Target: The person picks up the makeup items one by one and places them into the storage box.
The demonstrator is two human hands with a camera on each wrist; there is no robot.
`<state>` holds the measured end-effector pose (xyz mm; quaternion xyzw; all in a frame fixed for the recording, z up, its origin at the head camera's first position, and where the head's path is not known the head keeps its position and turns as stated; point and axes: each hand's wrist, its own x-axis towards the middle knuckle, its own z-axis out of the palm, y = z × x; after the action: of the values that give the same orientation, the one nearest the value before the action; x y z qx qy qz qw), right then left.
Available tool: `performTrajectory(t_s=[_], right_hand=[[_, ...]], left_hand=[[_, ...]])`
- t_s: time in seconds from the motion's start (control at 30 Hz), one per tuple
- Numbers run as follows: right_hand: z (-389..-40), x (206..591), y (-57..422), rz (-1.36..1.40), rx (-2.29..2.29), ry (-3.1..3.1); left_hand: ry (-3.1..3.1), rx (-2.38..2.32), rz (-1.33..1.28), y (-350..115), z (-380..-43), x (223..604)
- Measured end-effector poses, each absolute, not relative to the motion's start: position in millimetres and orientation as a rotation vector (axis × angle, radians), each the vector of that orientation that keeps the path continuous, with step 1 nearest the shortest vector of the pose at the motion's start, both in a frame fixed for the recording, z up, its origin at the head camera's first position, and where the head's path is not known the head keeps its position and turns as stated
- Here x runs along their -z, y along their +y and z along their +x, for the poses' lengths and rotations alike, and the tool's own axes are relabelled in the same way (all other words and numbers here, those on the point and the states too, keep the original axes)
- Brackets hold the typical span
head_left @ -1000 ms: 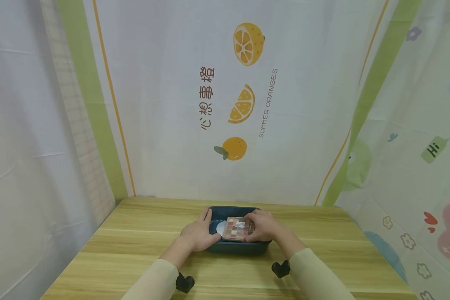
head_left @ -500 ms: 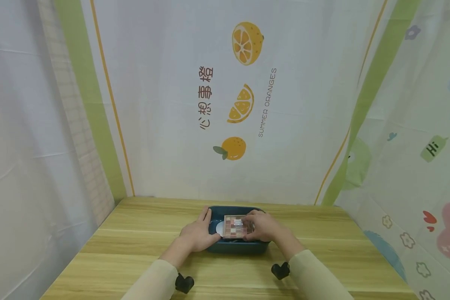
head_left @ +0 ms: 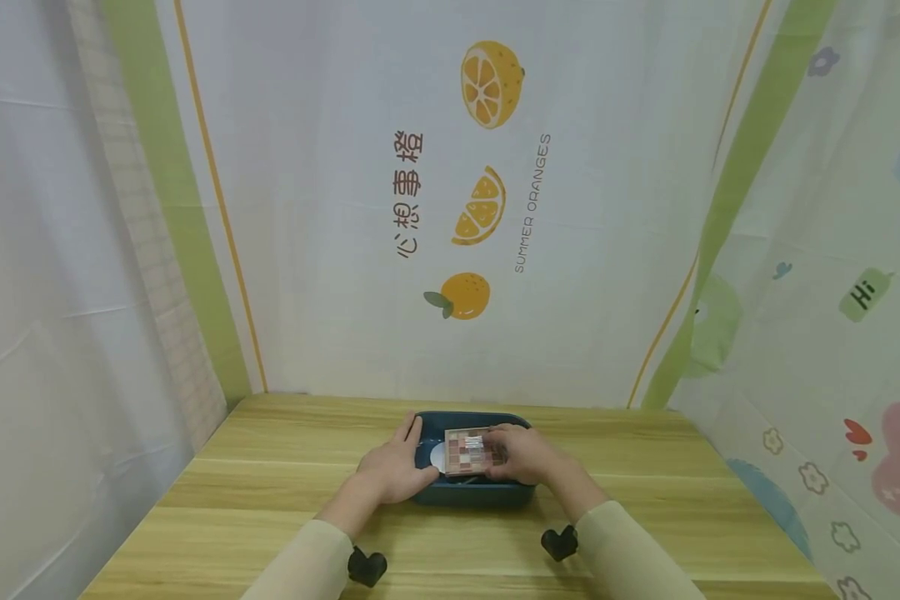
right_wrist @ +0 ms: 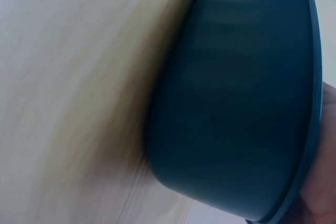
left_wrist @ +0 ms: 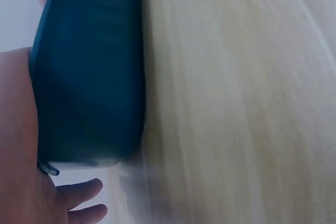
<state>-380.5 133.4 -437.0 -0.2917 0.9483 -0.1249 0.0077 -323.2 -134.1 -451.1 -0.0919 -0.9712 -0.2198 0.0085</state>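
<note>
A dark teal plastic bin [head_left: 472, 498] stands on the wooden table. My left hand [head_left: 393, 468] holds its left end, thumb at the near rim and fingers at the far corner. In the left wrist view, fingertips [left_wrist: 86, 190] reach down past the bin's rim. With my right hand [head_left: 525, 452] I grip the right side of an eyeshadow palette [head_left: 463, 454] with a clear lid and rows of coloured pans. The palette lies face up, just within the bin's opening. A white round piece [head_left: 438, 457] shows beside it, partly covered. In the right wrist view the bin wall hides most of that hand.
The light wooden table [head_left: 270, 483] extends to both sides of the bin. A white curtain [head_left: 330, 333] printed with oranges hangs behind its far edge, with other printed curtains at left and right. Black wrist mounts [head_left: 367, 567] stick out from both sleeves.
The palette has tilted and shifted slightly up and left in my right hand, showing more of the bin below its near edge. My left hand stays at the bin's left end.
</note>
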Motion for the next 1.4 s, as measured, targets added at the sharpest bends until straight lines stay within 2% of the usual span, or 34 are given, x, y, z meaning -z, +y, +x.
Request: performTrajectory(t_s=[0.03, 0.23, 0.27, 0.57, 0.8, 1.03, 1.4], right_hand=[[-379.9, 437.4, 133.8, -0.91, 0.398, 2.962], [-374.6, 437.5, 135.3, -0.945, 0.474, 2.956], [-373.8, 436.5, 135.0, -0.958, 0.495, 2.962], [-360.7, 419.9, 141.0, -0.905, 0.649, 3.015], [-343.7, 415.5, 173.2, -0.816, 0.572, 3.123], [-321.8, 424.6, 211.3, -0.821, 0.468, 3.174], [-301.4, 427.7, 222.5, -0.87, 0.353, 3.139]], left_hand=[[-3.012, 0.666, -0.335, -140.5, -332.2, 464.6], [-3.019, 0.696, -0.385, -148.3, -330.6, 465.7], [-3.042, 0.735, -0.345, -144.4, -320.3, 451.0], [-2.966, 0.922, -0.345, -159.2, -310.2, 438.8], [-2.944, 0.705, -0.444, -174.8, -307.7, 433.5], [-2.911, 0.506, -0.536, -201.5, -287.9, 430.4], [-2.939, 0.334, -0.485, -226.5, -262.2, 426.5]])
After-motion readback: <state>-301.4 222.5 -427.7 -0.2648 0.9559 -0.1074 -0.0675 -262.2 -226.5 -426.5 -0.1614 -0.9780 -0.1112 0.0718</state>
